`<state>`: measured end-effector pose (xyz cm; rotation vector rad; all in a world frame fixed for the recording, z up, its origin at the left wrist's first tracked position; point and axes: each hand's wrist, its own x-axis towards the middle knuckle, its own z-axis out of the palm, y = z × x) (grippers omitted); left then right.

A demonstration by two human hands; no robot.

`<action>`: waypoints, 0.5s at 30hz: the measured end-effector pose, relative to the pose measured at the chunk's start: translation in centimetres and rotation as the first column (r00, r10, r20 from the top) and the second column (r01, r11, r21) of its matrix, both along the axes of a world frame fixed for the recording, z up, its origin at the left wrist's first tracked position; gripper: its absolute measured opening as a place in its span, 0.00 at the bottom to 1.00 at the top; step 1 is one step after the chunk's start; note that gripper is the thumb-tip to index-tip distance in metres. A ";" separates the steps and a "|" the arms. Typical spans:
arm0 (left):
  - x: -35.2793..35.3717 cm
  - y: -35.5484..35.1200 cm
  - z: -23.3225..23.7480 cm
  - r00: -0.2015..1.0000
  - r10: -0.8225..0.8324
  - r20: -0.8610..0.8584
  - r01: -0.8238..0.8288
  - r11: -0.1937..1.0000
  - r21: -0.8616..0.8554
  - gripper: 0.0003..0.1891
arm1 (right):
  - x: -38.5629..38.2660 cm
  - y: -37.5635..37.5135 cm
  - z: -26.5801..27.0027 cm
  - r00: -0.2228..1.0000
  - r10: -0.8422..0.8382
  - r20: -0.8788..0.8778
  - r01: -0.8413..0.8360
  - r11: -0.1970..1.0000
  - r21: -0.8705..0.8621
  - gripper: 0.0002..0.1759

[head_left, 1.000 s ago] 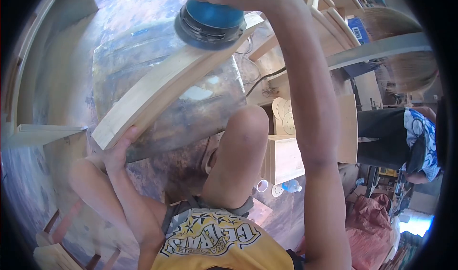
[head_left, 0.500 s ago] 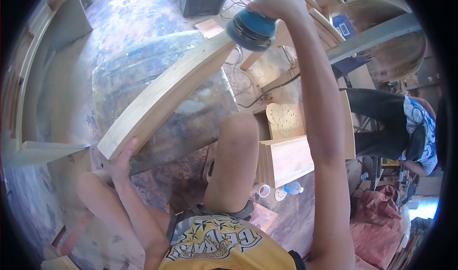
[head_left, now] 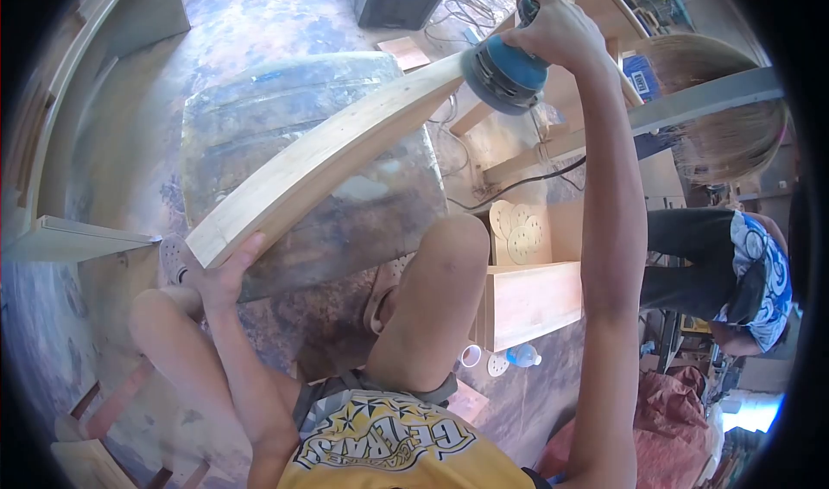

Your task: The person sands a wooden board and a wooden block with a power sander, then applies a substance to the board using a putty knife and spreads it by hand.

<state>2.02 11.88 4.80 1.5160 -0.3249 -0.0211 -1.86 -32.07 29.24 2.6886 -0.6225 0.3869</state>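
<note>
A curved, pale wooden beam (head_left: 332, 135) slants across the view from lower left to upper right. My left hand (head_left: 226, 273) grips its near end, thumb on the side and the other fingers hidden beneath. At the far end, my right hand (head_left: 561, 31) is wrapped around a blue orbital sander (head_left: 509, 70). The sander's pad is against the tip of the beam, tilted on its side. Below the beam lies a worn, paint-stained board (head_left: 207, 152).
Right of my knee, a wooden drawer box (head_left: 535, 303) holds round sanding discs (head_left: 522, 230). A plastic bottle (head_left: 523, 356) lies by it. A dark bin (head_left: 389, 3) stands at the back. A cord (head_left: 518, 180) runs rightward. Another person (head_left: 717, 264) stands at right.
My view has shifted a little, moving the beam and sander rightward in it. The sander sits at the beam's far end in both frames. Both hands keep their hold.
</note>
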 end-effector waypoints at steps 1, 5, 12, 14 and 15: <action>0.1 -0.1 0.2 1.000 -0.016 0.005 0.016 1.000 0.005 0.29 | 0.1 0.5 0.4 1.000 0.000 0.002 0.000 1.000 -0.003 0.36; 0.5 0.6 -0.9 0.995 -0.098 -0.004 0.098 0.995 -0.022 0.32 | 0.2 2.2 1.2 0.997 -0.048 -0.062 0.059 0.978 0.201 0.29; -0.1 -0.3 -0.8 0.990 -0.121 -0.072 0.113 0.988 -0.107 0.30 | 0.0 1.3 0.5 0.999 0.046 -0.012 -0.043 0.979 0.198 0.33; 0.1 -0.4 -0.2 0.991 -0.130 -0.015 0.128 0.988 -0.082 0.29 | 1.4 0.5 0.2 0.999 0.035 -0.003 -0.034 0.986 0.163 0.33; 0.2 -0.3 -0.1 0.991 -0.130 -0.013 0.128 0.988 -0.082 0.29 | 2.2 0.6 0.2 1.000 0.024 0.005 -0.025 0.990 0.139 0.34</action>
